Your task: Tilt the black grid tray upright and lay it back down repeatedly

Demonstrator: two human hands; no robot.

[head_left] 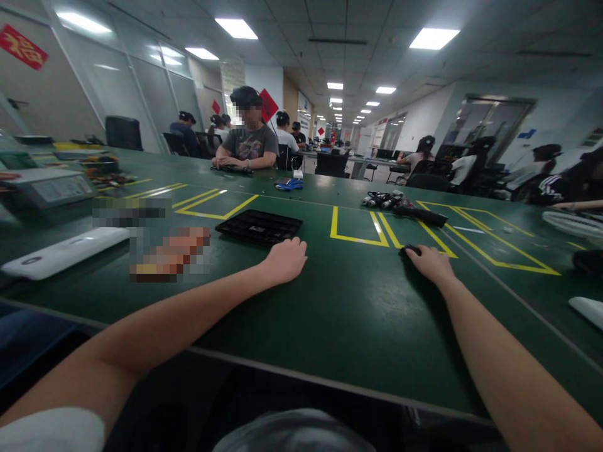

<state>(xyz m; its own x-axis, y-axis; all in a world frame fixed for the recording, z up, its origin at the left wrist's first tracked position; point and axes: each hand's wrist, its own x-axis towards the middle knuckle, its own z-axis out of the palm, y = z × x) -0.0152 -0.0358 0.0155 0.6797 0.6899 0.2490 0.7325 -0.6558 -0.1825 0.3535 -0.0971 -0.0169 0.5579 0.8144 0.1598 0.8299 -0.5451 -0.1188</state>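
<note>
My left hand [286,259] rests palm down on the green table, at the near right corner of a flat black plastic tray [259,226]. Its fingers are curled in, and what lies under them, if anything, is hidden. Further right, the fingers of my right hand [434,265] close around a small black object [409,249], mostly covered by the hand, beside a yellow tape line. Beyond that hand lie a black cylindrical thing [424,215] and a cluster of black and silver parts [382,199].
On the left are a long white device [66,252], a blurred-out orange object [172,254] and a grey box [54,187]. Yellow tape outlines [360,239] mark the green table [330,326]. Across it sits a person [249,141], with a blue item [289,184] nearby.
</note>
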